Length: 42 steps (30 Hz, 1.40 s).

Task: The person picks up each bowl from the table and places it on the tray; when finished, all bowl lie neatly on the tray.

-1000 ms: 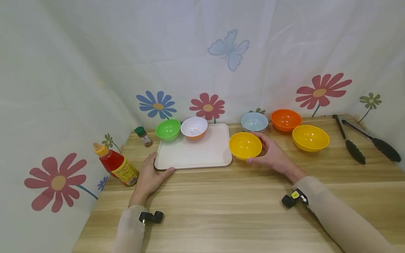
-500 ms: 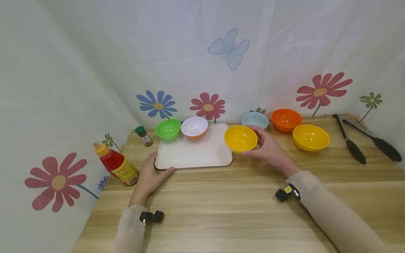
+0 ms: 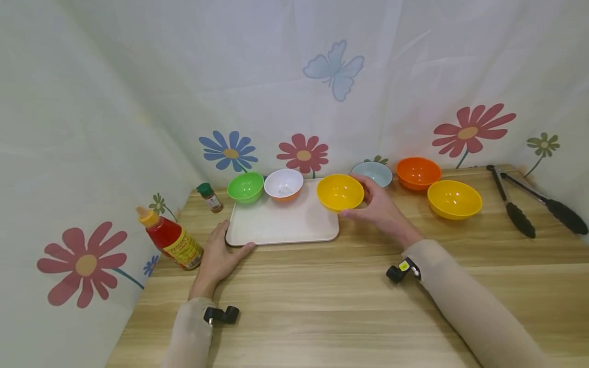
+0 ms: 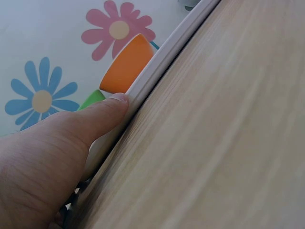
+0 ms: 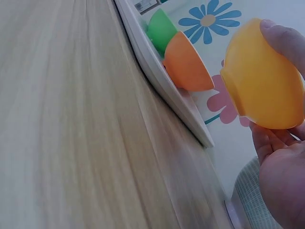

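My right hand (image 3: 381, 209) holds a small yellow bowl (image 3: 339, 192) by its right side, above the right part of a white tray (image 3: 285, 225). In the right wrist view the yellow bowl (image 5: 263, 78) hangs clear of the tray, between the thumb and the fingers below. My left hand (image 3: 220, 259) rests at the tray's near left corner, its thumb (image 4: 107, 112) along the front edge and the fingers at the left side. On the tray's back left stand a green bowl (image 3: 246, 189) and a bowl white inside and orange outside (image 3: 283, 186).
Right of the tray stand a light blue bowl (image 3: 377, 174), an orange bowl (image 3: 418, 174) and another yellow bowl (image 3: 454, 200). Black-tipped tongs (image 3: 520, 220) lie at the far right. A red sauce bottle (image 3: 172, 240) and a green-capped spice jar (image 3: 210, 198) stand left.
My right hand has carried the yellow bowl left and toward the back, from beside the tray's right edge to above its right part. The left hand has stayed at the tray corner.
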Motion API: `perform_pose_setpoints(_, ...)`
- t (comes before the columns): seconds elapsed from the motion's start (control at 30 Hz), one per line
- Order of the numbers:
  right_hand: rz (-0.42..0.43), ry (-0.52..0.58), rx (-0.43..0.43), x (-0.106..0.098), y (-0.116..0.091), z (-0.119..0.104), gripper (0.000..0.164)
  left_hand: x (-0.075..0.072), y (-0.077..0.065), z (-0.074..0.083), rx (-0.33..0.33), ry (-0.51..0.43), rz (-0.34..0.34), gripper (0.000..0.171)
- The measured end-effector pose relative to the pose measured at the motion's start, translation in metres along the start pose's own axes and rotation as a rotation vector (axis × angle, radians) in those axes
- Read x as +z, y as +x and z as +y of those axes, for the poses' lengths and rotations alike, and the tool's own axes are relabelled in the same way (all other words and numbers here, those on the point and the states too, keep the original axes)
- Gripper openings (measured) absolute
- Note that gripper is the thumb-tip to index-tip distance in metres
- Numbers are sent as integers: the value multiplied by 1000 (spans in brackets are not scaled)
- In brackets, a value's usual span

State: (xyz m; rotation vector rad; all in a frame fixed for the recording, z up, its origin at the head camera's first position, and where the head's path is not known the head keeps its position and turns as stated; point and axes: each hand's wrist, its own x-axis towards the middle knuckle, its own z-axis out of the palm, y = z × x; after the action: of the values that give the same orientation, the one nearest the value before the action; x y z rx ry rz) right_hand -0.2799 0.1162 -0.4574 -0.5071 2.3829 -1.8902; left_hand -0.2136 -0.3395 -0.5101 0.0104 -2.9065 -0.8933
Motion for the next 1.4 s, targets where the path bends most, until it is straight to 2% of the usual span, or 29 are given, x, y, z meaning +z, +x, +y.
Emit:
perform_pose_setpoints(0.4, 34, -33, 18, 13, 16, -4, 108, -1, -1, 2, -7, -6, -5, 120)
perform_pose_setpoints(0.73, 74, -8, 22, 24, 34, -9, 102, -2, -1, 2, -13, 1, -8, 118)
perform_pose_setpoints(1.03, 76, -21, 48, 33, 50, -9, 104, -4, -1, 2, -11, 12, -5, 118)
perform_pose_setpoints(1.4, 59, -19, 37, 38, 64, -4, 101, -2, -1, 2, -6, 1, -8, 118)
